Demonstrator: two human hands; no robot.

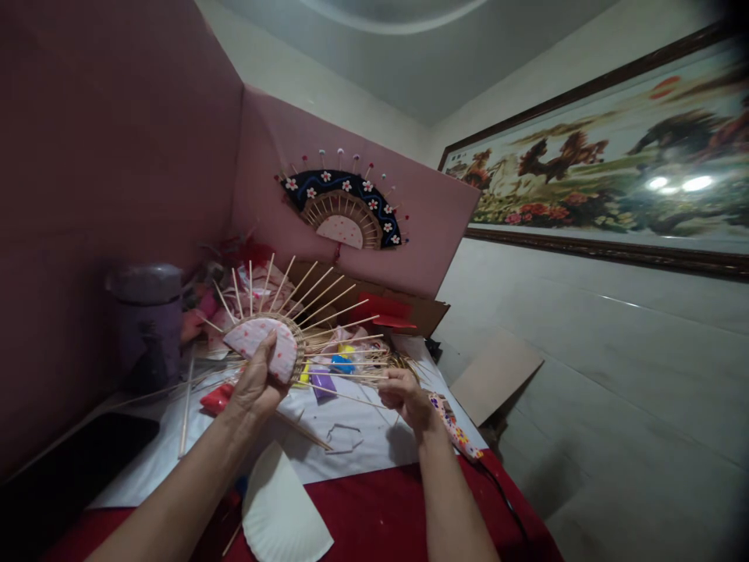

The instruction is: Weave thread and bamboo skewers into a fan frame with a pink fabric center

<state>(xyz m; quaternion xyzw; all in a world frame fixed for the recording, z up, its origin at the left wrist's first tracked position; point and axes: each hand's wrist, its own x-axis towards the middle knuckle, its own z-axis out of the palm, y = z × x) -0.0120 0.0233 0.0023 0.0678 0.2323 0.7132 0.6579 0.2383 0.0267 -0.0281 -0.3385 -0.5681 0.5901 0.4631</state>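
Observation:
My left hand [257, 390] grips a half-made fan [284, 347] at its base, thumb pressed on the front. The base is a half-round white piece with pink-red dots and a woven band along its curved edge. Several thin wooden sticks spread from it, upward and to the right. At the right side, the fingers of my right hand [406, 396] are pinched together at the outer end of a low fan stick. Whether a thin strand is also between them, I cannot tell. Under the hands, a small bent outline shape [344, 439] lies on the white table cover [374, 460].
A finished dark fan with flowers [345, 187] hangs on the pink board. Purple [323, 385] and red packets [216, 398] lie nearby. A scalloped white half-disc [284, 507] sits at the front edge, a flower-patterned corded tool [456, 429] at right, a purple container [146, 328] at left.

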